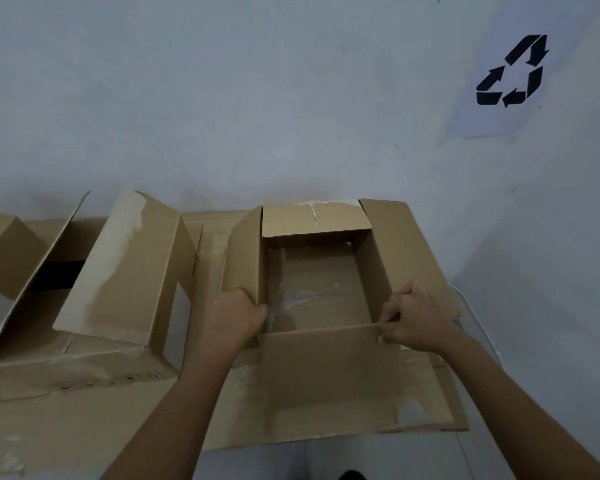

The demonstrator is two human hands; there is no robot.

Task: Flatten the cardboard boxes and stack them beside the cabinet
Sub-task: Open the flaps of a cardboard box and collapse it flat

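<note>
Gripping the open box [314, 282] at centre frame, the left hand [236, 317] is closed on its left wall and the right hand [416, 317] pinches the near right corner; push opposite corners together so it collapses flat.

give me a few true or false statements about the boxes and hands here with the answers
1. Both hands grip the open box in front of the person. True: the left hand holds the left wall and the right hand the near right corner of the open box.
2. That box is already flattened. False: its walls stand up and its flaps are open.
3. A second box stands to the left of it. True.
4. A recycling symbol is printed on the held box. False: it is on a sheet on the wall.
5. The boxes sit on flat cardboard. True.
</note>
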